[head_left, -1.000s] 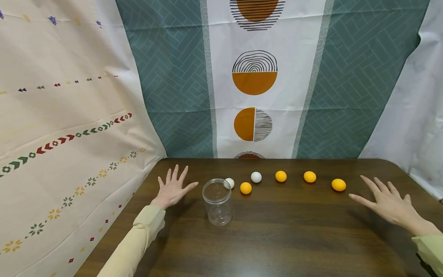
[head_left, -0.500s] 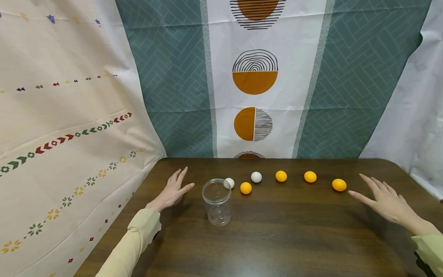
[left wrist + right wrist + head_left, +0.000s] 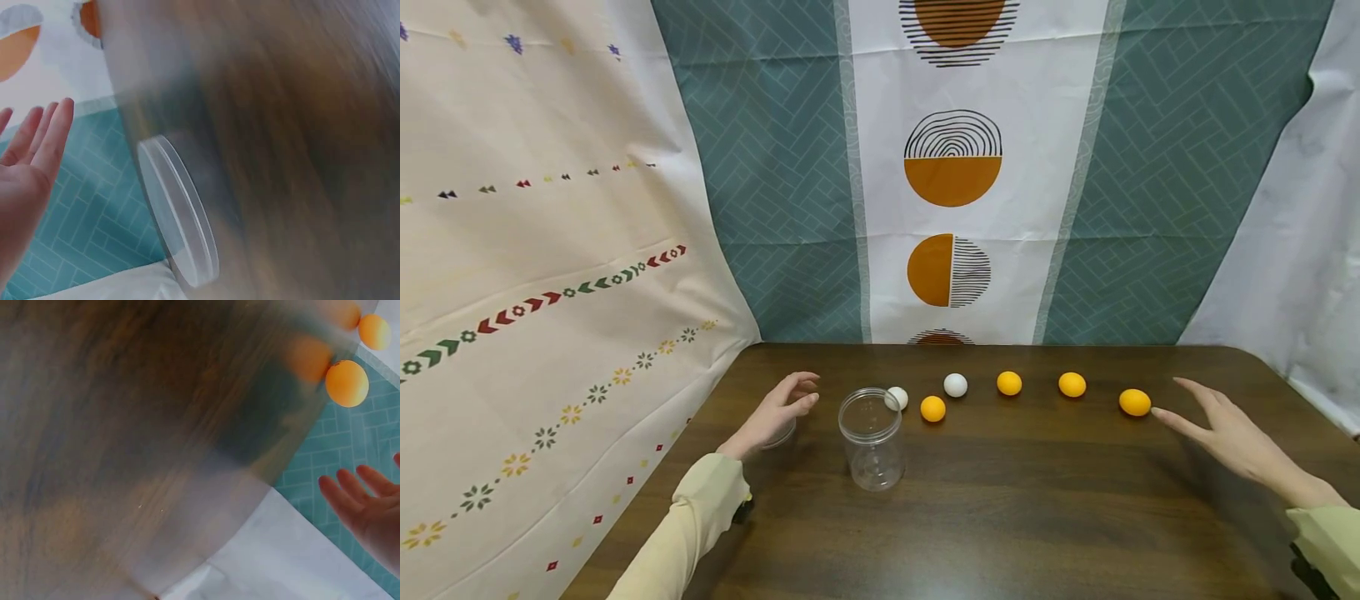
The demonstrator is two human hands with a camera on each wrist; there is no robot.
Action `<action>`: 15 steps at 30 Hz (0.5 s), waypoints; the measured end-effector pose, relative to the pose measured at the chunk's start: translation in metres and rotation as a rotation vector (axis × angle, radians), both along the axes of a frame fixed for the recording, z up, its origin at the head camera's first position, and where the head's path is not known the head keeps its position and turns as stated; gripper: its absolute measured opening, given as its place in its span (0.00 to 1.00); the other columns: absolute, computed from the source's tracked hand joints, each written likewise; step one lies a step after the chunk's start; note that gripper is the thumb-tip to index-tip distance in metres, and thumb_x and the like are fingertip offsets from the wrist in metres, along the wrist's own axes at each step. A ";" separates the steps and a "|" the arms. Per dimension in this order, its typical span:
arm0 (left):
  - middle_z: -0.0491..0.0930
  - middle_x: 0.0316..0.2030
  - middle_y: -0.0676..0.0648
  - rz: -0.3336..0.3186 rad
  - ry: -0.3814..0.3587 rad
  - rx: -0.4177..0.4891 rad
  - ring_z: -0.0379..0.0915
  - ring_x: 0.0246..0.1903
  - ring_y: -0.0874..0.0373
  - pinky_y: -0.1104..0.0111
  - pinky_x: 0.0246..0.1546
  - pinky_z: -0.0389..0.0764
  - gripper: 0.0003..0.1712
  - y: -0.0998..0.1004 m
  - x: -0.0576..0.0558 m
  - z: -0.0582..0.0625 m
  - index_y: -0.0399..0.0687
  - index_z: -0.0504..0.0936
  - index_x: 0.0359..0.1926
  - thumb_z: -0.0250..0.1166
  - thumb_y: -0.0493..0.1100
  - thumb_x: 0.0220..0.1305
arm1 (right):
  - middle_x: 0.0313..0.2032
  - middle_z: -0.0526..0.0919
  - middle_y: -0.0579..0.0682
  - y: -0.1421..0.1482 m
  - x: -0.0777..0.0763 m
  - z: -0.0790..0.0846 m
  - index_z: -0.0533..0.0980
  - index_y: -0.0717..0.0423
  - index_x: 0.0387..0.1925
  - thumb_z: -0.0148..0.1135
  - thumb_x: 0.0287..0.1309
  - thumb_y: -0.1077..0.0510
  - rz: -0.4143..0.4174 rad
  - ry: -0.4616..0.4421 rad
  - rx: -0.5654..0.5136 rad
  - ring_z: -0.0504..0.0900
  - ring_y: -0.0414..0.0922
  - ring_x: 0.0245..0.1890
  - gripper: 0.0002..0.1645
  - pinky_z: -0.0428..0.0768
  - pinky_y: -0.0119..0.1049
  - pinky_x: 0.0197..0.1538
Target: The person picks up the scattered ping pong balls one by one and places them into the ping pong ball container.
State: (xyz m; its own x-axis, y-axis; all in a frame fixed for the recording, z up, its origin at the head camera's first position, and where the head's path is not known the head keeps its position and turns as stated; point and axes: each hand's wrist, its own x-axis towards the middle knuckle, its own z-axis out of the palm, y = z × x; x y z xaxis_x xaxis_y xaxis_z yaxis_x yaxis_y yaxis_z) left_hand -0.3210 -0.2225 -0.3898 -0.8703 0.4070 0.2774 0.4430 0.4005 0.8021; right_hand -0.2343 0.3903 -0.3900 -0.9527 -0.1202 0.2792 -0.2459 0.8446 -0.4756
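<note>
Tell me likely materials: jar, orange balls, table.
Jar: clear, smooth plastic or possibly glass; see-through walls, pale glints at the rim.
Orange balls: probably plastic, fairly matte; even colour, no sharp highlights.
Table: wood or wood-look laminate, glossy; streaky grain, balls mirrored in the right wrist view.

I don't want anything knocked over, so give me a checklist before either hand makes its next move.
1. Jar upright, mouth uncovered: ok.
2. Left hand empty: ok.
3. Right hand empty: ok.
4. Right hand clear of the nearest orange ball: ok, a gap shows in the right wrist view.
5. All six balls apart: ok.
6. Lid fits the jar: cannot tell; it lies on the table.
</note>
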 end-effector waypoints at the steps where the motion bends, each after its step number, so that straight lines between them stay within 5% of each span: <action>1: 0.67 0.49 0.33 -0.027 -0.017 0.035 0.67 0.48 0.41 0.55 0.43 0.72 0.22 0.002 0.001 0.003 0.35 0.63 0.58 0.54 0.39 0.65 | 0.56 0.54 0.77 0.000 0.000 0.000 0.48 0.72 0.64 0.53 0.61 0.46 0.005 0.005 -0.011 0.51 0.72 0.55 0.44 0.53 0.66 0.46; 8: 0.69 0.46 0.30 -0.181 -0.064 0.179 0.69 0.46 0.43 0.46 0.43 0.69 0.19 0.016 0.020 0.027 0.26 0.63 0.54 0.52 0.28 0.63 | 0.51 0.62 0.74 -0.002 -0.002 -0.001 0.54 0.73 0.60 0.57 0.58 0.49 0.002 0.044 -0.035 0.63 0.68 0.48 0.40 0.62 0.61 0.41; 15: 0.68 0.48 0.28 -0.253 -0.094 0.181 0.66 0.48 0.35 0.59 0.43 0.73 0.24 0.021 0.022 0.032 0.29 0.65 0.56 0.59 0.30 0.59 | 0.50 0.65 0.73 -0.003 -0.004 -0.001 0.57 0.71 0.59 0.58 0.58 0.48 -0.011 0.012 -0.053 0.66 0.68 0.46 0.39 0.65 0.61 0.40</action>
State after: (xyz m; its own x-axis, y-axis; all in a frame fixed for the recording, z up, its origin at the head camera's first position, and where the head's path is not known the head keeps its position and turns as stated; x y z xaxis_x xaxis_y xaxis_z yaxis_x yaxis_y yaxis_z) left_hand -0.2989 -0.2019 -0.3575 -0.7730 0.5651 0.2884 0.4308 0.1338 0.8925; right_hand -0.2387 0.3874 -0.3908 -0.9505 -0.0941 0.2962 -0.2423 0.8214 -0.5164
